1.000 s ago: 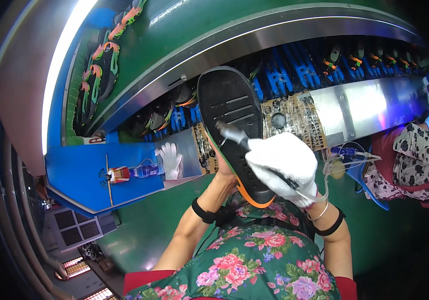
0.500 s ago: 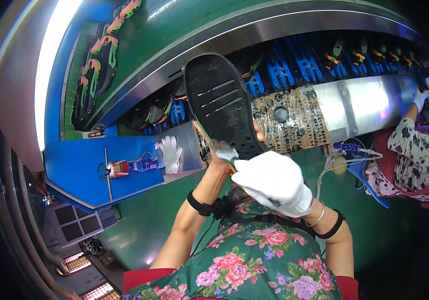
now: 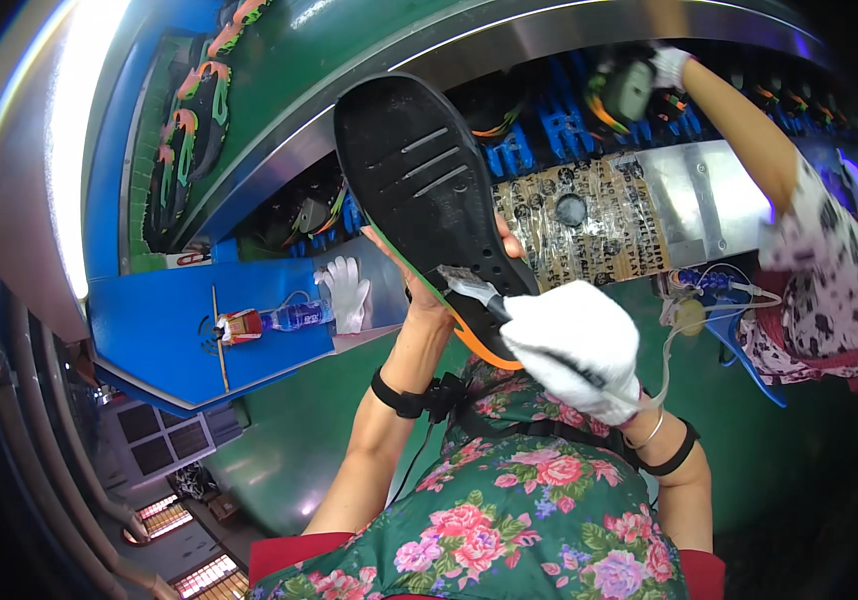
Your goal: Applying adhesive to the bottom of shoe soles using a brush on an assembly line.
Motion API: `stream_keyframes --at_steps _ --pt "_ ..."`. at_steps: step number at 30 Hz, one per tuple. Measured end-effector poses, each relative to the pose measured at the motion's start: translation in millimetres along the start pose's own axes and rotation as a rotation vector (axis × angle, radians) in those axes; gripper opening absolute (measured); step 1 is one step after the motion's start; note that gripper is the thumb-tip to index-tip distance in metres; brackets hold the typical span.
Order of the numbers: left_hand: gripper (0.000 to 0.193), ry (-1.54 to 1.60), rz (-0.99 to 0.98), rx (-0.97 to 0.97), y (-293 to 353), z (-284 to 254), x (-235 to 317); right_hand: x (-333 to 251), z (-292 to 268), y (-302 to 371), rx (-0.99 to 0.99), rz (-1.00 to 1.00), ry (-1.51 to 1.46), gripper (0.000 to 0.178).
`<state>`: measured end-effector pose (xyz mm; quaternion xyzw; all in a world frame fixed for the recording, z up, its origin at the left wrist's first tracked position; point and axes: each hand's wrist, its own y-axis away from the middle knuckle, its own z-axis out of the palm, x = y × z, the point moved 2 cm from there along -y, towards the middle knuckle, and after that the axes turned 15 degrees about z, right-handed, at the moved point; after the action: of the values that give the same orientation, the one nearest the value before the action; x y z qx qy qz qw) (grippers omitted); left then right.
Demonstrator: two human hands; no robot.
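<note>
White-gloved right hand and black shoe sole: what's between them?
In the head view, a flat, dark-handled brush: the right hand grips it, bristles over the black shoe sole; contact unclear.

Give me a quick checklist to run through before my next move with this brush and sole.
1. Sole held: ok. Your left hand grips the black sole.
2. Brush in hand: ok. Your right hand holds the brush.
3. Both hands gloved: not ok. The right is gloved, the left bare; a loose white glove lies off to the left.
4. Brush pressing on the sole: cannot tell. They overlap in view, but pressure does not show.
5. Co-worker's hand apart from your sole: ok. It is farther off, at the upper right.
</note>
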<state>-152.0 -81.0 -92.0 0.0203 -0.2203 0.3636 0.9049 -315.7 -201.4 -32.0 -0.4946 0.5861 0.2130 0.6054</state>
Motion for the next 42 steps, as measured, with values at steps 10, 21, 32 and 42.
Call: stream_keyframes --at_steps 10,21,32,42 --pt "0.102 -0.188 0.066 -0.051 -6 8 8 6 1 10 0.024 0.139 -0.091 0.023" --pt "0.092 -0.281 0.148 -0.081 -16 21 14 10 0 15 0.016 0.216 -0.103 0.020" --pt "0.073 -0.265 0.130 -0.177 -30 19 22 13 2 16 -0.001 0.238 -0.106 0.018" --pt "0.054 -0.395 0.186 -0.228 -40 24 30 11 1 13 -0.005 0.205 -0.119 0.018"
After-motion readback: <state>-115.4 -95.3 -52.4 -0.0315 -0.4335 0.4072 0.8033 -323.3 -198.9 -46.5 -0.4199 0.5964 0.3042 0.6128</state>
